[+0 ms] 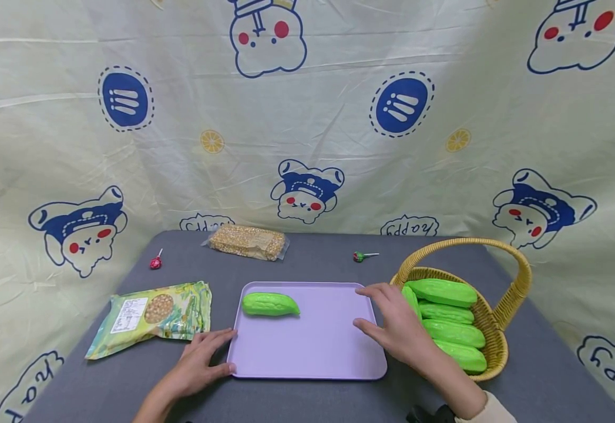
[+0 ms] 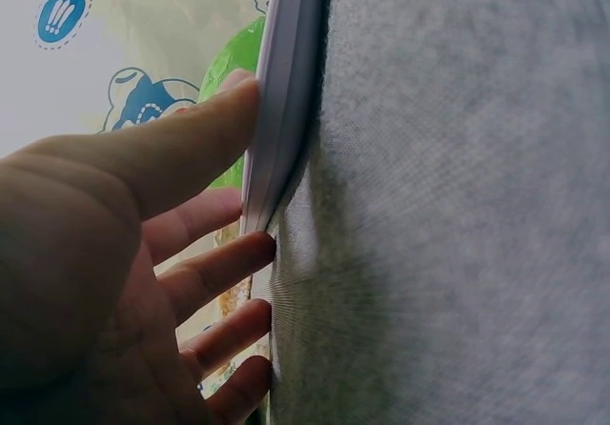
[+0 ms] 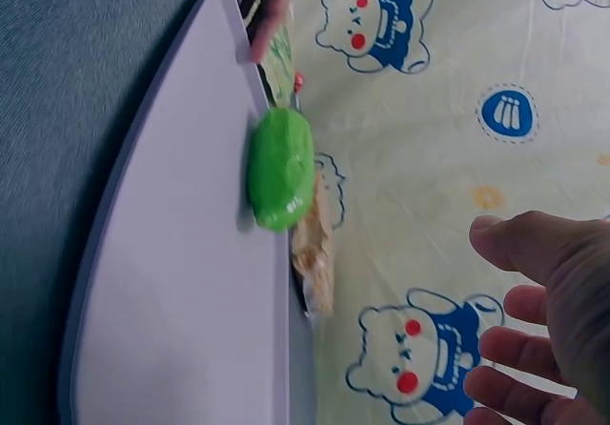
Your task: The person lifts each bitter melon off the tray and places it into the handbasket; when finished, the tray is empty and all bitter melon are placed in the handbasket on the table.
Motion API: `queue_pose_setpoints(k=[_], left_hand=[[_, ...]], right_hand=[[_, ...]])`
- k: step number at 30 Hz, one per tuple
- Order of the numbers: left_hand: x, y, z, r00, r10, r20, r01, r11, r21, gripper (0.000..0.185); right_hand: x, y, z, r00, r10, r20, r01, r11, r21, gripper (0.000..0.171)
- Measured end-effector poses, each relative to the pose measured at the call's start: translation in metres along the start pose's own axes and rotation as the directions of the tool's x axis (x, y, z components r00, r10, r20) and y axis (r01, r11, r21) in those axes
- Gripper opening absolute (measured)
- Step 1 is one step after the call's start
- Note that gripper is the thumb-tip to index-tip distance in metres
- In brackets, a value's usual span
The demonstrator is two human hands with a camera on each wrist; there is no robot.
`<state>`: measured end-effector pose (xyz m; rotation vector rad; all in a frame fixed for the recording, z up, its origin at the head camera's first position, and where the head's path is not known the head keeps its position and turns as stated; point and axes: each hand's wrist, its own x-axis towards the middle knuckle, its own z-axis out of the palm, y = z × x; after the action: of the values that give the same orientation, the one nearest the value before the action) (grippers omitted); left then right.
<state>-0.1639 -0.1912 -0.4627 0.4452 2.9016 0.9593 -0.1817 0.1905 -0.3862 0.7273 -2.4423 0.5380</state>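
Observation:
A purple tray [image 1: 318,352] lies on the table, with one green bitter-melon-like vegetable [image 1: 270,304] near its far left corner. My left hand [image 1: 201,361] touches the tray's left edge, thumb and fingers spread and nearly straight. In the left wrist view, the thumb rests against the rim of the tray [image 2: 281,111]. My right hand [image 1: 399,323] hovers over the tray's right edge with fingers apart and holds nothing. Beside it stands a wicker basket [image 1: 497,346] with several more green vegetables [image 1: 452,333] inside, partly behind my right hand.
Left of the tray lies a printed bag [image 1: 151,314]. At the back rests a clear pack of grain [image 1: 246,242]. A red lollipop [image 1: 155,262] is at the back left, and a green lollipop [image 1: 360,257] at the back right. The basket's tall handle [image 1: 518,282] arches over it.

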Motion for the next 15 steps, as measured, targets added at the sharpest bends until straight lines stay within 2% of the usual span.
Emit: queue_pose_setpoints(k=[4, 9, 15], left_hand=[[-0.001, 0.0, -0.001, 1.0, 0.002, -0.003, -0.002, 1.0, 0.004, 0.063], [-0.002, -0.001, 0.001, 1.0, 0.01, -0.013, -0.009, 1.0, 0.016, 0.064], [-0.001, -0.001, 0.002, 1.0, 0.008, -0.019, -0.008, 1.0, 0.004, 0.064]], right_hand=[[0.008, -0.009, 0.016, 0.999, 0.009, 0.038, -0.01, 1.0, 0.026, 0.05], [0.02, -0.019, 0.032, 0.99, 0.072, 0.121, -0.083, 0.992, 0.091, 0.048], [0.031, -0.026, 0.05, 0.984, 0.112, 0.136, -0.13, 0.982, 0.137, 0.047]])
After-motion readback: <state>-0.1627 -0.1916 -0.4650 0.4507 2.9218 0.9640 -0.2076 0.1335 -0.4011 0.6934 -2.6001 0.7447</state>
